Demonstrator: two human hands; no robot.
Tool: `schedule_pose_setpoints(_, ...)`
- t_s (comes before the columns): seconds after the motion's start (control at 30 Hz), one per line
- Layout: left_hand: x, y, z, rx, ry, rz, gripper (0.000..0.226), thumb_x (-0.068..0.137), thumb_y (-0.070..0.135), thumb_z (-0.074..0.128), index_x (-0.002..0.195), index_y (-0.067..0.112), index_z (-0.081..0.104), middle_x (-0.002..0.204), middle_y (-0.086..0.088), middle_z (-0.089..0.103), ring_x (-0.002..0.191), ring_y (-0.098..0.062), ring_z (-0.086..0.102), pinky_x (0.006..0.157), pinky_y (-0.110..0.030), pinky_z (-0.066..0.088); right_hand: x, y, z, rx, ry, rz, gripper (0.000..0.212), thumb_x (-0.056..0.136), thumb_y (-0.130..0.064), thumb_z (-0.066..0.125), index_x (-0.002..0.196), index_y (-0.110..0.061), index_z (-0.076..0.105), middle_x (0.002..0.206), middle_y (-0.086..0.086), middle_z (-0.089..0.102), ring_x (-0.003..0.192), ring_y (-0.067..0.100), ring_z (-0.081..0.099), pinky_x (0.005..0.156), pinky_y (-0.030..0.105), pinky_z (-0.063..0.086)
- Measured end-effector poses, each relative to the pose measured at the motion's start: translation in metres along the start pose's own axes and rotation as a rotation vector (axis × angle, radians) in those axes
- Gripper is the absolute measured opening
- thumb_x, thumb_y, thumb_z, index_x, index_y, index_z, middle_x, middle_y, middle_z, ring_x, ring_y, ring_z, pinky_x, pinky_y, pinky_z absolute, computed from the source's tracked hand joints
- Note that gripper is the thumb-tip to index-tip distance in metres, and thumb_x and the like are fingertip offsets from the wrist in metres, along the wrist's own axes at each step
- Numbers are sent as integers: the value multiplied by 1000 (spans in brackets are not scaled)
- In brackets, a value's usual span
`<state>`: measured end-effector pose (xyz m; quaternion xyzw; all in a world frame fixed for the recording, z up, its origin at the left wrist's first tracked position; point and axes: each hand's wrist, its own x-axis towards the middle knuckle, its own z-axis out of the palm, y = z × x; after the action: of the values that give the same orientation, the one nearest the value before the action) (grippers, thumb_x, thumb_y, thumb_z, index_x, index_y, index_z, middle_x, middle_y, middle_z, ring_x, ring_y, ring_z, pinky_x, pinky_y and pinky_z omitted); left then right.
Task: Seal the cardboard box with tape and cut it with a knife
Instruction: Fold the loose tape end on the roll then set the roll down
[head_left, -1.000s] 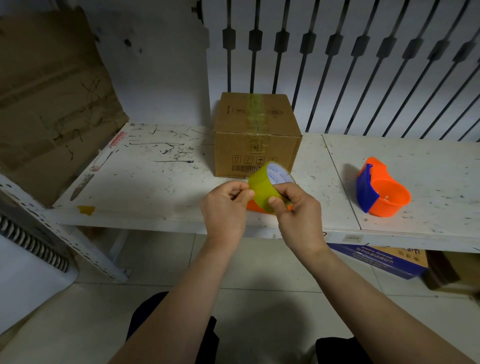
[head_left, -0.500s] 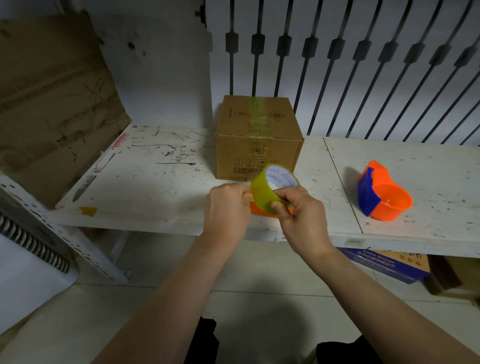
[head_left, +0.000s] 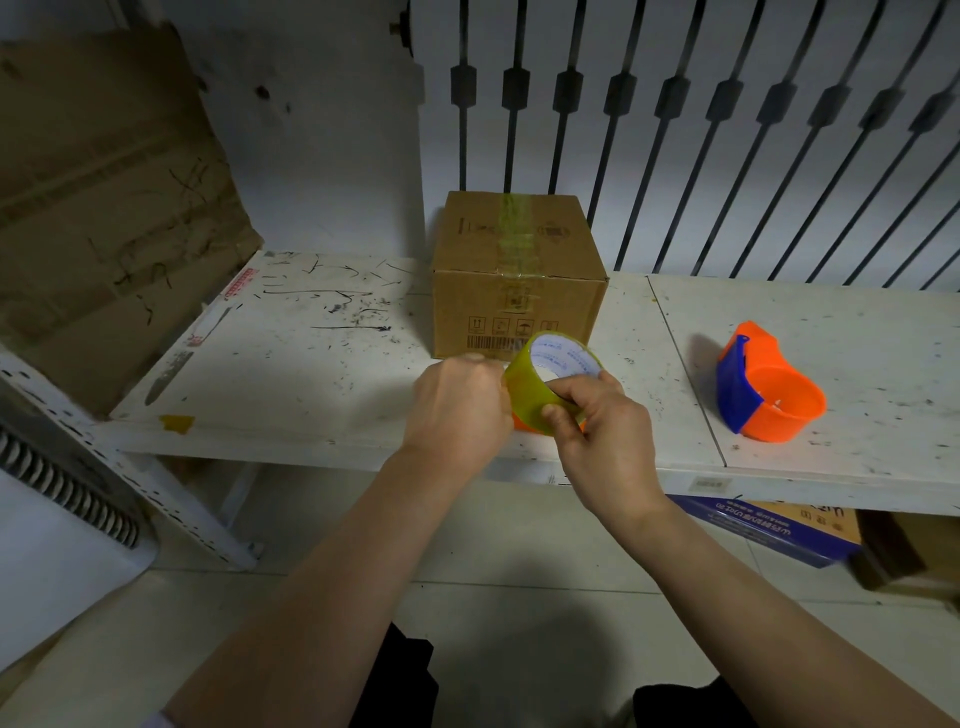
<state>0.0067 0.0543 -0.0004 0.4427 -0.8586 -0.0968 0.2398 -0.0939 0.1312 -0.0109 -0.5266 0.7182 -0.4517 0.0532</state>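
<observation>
A brown cardboard box (head_left: 519, 280) stands closed at the back of the white table (head_left: 311, 364), with a yellowish tape strip over its top and front. In front of it I hold a yellow-green tape roll (head_left: 540, 379) above the table's front edge. My right hand (head_left: 597, 431) grips the roll from below, thumb on its outer face. My left hand (head_left: 457, 410) is closed against the roll's left side, fingertips hidden. A bit of something orange (head_left: 519, 422) shows under the roll. No knife is visible.
An orange and blue tape dispenser (head_left: 763, 389) lies on the table at the right. A large cardboard sheet (head_left: 104, 197) leans at the left. Black bars run behind the table. A blue and orange carton (head_left: 779, 525) sits on the floor beneath.
Both hands have stayed on the roll at the same spot; my left hand's fingers have curled tighter against the roll's edge. The box and dispenser have not moved.
</observation>
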Motion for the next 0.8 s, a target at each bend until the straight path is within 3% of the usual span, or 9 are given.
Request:
schedule_pose_setpoints(0.07, 0, 1, 1, 16, 5, 6, 17, 80, 13, 49, 82, 7, 65, 90, -14, 66, 82, -37, 60, 63, -33, 40, 0, 1, 0, -10, 5, -6, 16, 78, 2, 61, 88, -5, 70, 72, -21, 51, 81, 25, 60, 99, 50, 45)
schedule_pose_setpoints(0.17, 0, 0, 6, 40, 29, 17, 18, 81, 14, 49, 83, 6, 64, 91, -13, 66, 82, -36, 59, 63, -32, 37, -1, 4, 3, -83, -2, -5, 15, 78, 0, 61, 89, -6, 70, 83, 9, 69, 86, 31, 61, 100, 46, 45)
schedule_pose_setpoints(0.23, -1, -1, 7, 29, 50, 20, 17, 80, 14, 49, 82, 5, 63, 89, -13, 65, 81, -35, 59, 63, -33, 38, -1, 7, 5, -123, 0, -24, 15, 77, -2, 60, 87, -8, 70, 84, 14, 71, 87, 33, 60, 102, 41, 43)
schedule_pose_setpoints(0.43, -3, -9, 12, -93, 157, 36, 7, 67, 11, 58, 62, 7, 60, 65, -9, 61, 58, -30, 54, 52, -28, 31, 1, 10, 6, -148, -7, -58, 16, 76, -3, 62, 90, -7, 70, 86, 13, 72, 85, 33, 60, 88, 33, 44)
schedule_pose_setpoints(0.5, -6, -11, 14, -168, 194, -33, 7, 63, 13, 58, 56, 10, 57, 58, -5, 57, 54, -28, 52, 49, -28, 34, 1, 10, 6, -146, -17, -60, 16, 77, -4, 61, 91, -8, 69, 86, 13, 71, 85, 33, 59, 83, 28, 41)
schedule_pose_setpoints(0.6, -8, -16, 17, -371, 211, -193, 10, 67, 12, 58, 58, 13, 54, 57, -2, 53, 56, -25, 51, 53, -34, 42, 2, 7, 7, -53, -73, -13, 17, 81, -8, 61, 96, -9, 69, 93, 11, 71, 87, 29, 59, 78, 33, 48)
schedule_pose_setpoints(0.7, -10, -18, 16, -635, 131, -260, 11, 76, 13, 54, 66, 13, 55, 64, -11, 59, 62, -28, 58, 60, -39, 49, 4, 6, 4, 62, -109, 56, 17, 83, -8, 60, 97, -11, 70, 89, 4, 69, 83, 20, 59, 77, 32, 49)
schedule_pose_setpoints(0.8, -9, -20, 12, -908, -32, -371, 13, 83, 15, 58, 70, 14, 54, 75, -15, 59, 73, -30, 62, 66, -40, 56, 6, 6, 2, 106, -108, 85, 16, 83, -8, 59, 94, -13, 70, 84, -3, 64, 78, 13, 56, 69, 17, 45)
